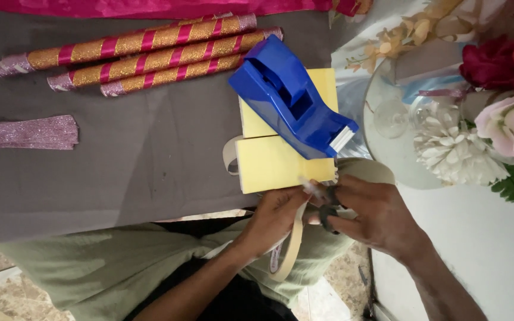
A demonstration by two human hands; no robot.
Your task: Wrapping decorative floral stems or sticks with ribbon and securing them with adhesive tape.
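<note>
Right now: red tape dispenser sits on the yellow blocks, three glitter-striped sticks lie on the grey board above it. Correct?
Not quite. The head view shows the tape dispenser is blue, not red. The rest holds: it sits on the yellow blocks, and three glitter-striped sticks lie on the grey board above it.

No packages, labels, signs, screens.

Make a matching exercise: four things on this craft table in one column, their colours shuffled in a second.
1. tape dispenser
2. blocks
3. sticks
4. work surface

A. gold with pink stripes
B. dark grey
C. blue
D. pale yellow

Pairs: 1-C, 2-D, 3-A, 4-B
</note>
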